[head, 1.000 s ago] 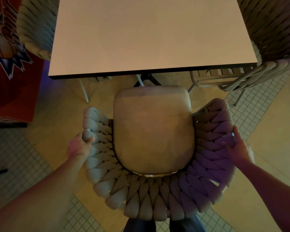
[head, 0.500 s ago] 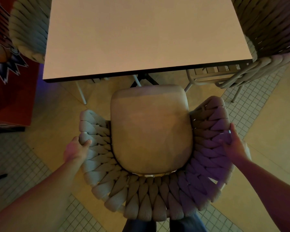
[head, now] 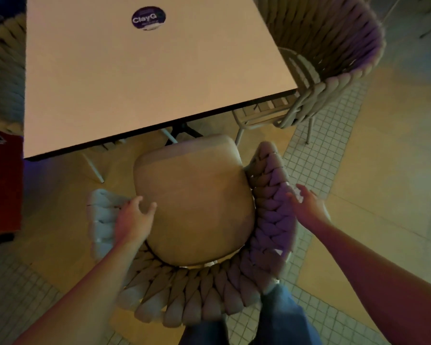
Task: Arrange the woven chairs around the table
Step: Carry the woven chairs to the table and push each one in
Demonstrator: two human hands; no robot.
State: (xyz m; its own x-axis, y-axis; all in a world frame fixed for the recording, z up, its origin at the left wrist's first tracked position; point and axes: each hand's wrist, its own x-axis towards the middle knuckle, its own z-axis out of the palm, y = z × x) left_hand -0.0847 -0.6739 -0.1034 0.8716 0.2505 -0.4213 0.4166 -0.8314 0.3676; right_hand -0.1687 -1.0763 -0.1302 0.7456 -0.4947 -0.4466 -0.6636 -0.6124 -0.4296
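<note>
A woven chair (head: 204, 302) with a thick braided back and a beige seat cushion (head: 194, 200) stands just in front of me. Its front edge is close to the near edge of the pale square table (head: 135, 83), and it is turned slightly to the left. My left hand (head: 132, 220) hovers over the chair's left arm beside the cushion, with its fingers spread and nothing in them. My right hand (head: 309, 207) is at the outer side of the right arm. Its fingers are extended and blurred, just touching the weave.
A second woven chair (head: 334, 33) stands at the table's right side, with its slatted seat partly under the top. A third woven chair (head: 3, 70) is at the left edge. A round sticker (head: 148, 18) is on the table. A red panel (head: 0, 185) stands at the left. My jeans-clad legs (head: 279, 319) are behind the chair.
Both hands have come off the chair's woven arms, the left now over the cushion edge with fingers apart. My view has swung left and up, so the chair and table look rotated.
</note>
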